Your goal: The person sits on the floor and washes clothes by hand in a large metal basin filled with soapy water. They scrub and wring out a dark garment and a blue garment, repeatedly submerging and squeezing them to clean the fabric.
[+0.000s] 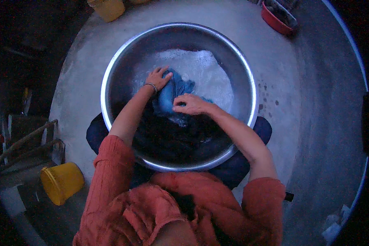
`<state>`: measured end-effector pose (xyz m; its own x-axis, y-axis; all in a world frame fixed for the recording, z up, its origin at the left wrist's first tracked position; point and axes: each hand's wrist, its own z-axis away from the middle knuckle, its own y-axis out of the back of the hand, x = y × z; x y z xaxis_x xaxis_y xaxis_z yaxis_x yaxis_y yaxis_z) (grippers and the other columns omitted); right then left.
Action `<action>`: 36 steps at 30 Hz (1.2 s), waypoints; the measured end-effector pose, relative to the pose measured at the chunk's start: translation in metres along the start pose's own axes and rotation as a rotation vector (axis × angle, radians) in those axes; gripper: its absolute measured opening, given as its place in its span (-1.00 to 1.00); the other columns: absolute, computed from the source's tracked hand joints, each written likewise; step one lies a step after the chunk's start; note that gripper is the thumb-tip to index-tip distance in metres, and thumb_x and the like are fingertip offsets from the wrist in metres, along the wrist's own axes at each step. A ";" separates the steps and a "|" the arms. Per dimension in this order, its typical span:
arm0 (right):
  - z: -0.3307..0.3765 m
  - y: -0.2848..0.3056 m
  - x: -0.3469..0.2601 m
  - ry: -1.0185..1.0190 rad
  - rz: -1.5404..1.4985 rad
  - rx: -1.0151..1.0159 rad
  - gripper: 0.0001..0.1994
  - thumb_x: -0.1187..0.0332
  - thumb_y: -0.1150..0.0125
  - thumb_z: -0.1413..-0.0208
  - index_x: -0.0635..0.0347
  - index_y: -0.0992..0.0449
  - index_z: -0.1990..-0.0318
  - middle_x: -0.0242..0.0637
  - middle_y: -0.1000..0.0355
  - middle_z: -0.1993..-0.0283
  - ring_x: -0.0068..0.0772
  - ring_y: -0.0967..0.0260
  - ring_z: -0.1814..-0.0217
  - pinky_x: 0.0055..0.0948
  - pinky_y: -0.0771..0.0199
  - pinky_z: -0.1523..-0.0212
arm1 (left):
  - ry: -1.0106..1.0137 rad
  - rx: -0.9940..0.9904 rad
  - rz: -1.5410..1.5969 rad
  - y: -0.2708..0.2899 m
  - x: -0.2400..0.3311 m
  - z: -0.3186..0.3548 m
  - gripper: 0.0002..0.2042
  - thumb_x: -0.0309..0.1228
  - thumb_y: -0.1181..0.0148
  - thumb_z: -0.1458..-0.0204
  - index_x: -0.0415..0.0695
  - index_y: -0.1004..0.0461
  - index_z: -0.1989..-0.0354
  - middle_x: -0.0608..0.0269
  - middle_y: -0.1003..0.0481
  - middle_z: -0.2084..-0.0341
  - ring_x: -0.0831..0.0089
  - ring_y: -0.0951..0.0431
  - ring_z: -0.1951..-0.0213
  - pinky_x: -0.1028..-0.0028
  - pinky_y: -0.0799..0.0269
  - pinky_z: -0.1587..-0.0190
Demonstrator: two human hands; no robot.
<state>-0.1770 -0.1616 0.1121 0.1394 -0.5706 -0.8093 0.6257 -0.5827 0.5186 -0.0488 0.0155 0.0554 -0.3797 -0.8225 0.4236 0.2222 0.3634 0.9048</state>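
Note:
A wet blue cloth (pixel 167 98) lies bunched in the water of a large round metal basin (pixel 104 88). My left hand (pixel 158 78), with a band on its wrist, rests on the cloth's upper left part, its fingers spread. Just to the lower right, my right hand (pixel 190 104) has its fingers curled in a pinch at the cloth's edge. Part of the cloth trails out behind the right hand. Water around the cloth looks bright on the far side and dark on the near side.
The basin stands on a pale concrete floor (pixel 274 74) between my legs. A yellow bucket (pixel 65 182) lies tipped at the lower left, below some wooden poles (pixel 26 139). Another yellow bucket (pixel 107 9) is at the far left, and a red tub (pixel 274 20) at the far right.

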 end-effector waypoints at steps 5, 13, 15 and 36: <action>0.016 0.017 0.030 -0.389 0.231 0.523 -0.46 -0.12 0.13 0.01 -0.01 -0.29 -0.05 -0.05 -0.16 -0.09 0.03 -0.11 -0.08 -0.13 -0.16 -0.03 | -0.072 -0.632 0.007 0.006 -0.004 0.020 -0.50 0.07 0.21 0.01 0.06 -0.33 -0.01 0.05 -0.26 0.00 0.07 -0.24 -0.03 0.28 -0.09 -0.10; 0.016 -0.069 -0.021 -0.185 0.293 0.675 -0.77 0.25 0.03 0.05 0.16 -0.39 0.28 -0.27 -0.25 0.11 -0.08 -0.14 0.05 -0.10 -0.14 0.18 | -0.373 -0.138 -0.022 0.060 0.062 0.135 -0.63 -0.06 0.06 0.03 -0.14 -0.44 0.44 0.15 -0.36 0.38 0.22 -0.30 0.25 0.18 -0.11 0.10; 0.036 -0.086 -0.047 -0.089 0.502 0.673 -0.79 0.33 0.00 0.14 0.19 -0.38 0.31 -0.25 -0.24 0.21 -0.16 -0.16 0.17 -0.18 -0.12 0.24 | -0.507 -0.147 -0.061 0.056 0.064 0.166 -0.71 -0.16 0.02 0.04 -0.17 -0.40 0.48 0.14 -0.35 0.38 0.21 -0.28 0.25 0.18 -0.08 0.13; -0.040 -0.014 0.071 -0.376 -0.066 0.601 -0.60 0.02 0.09 0.01 0.11 -0.41 0.18 -0.01 -0.29 0.09 0.03 -0.21 0.02 -0.15 -0.24 0.06 | 0.100 -0.404 0.280 -0.001 0.059 0.029 -0.52 -0.01 0.38 -0.08 -0.07 -0.31 0.04 -0.11 -0.40 0.21 -0.04 -0.35 0.11 0.23 -0.22 0.06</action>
<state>-0.1449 -0.1702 0.0365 -0.2258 -0.6210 -0.7505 0.0773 -0.7794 0.6217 -0.0978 -0.0202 0.0807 -0.1721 -0.7631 0.6230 0.6410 0.3935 0.6590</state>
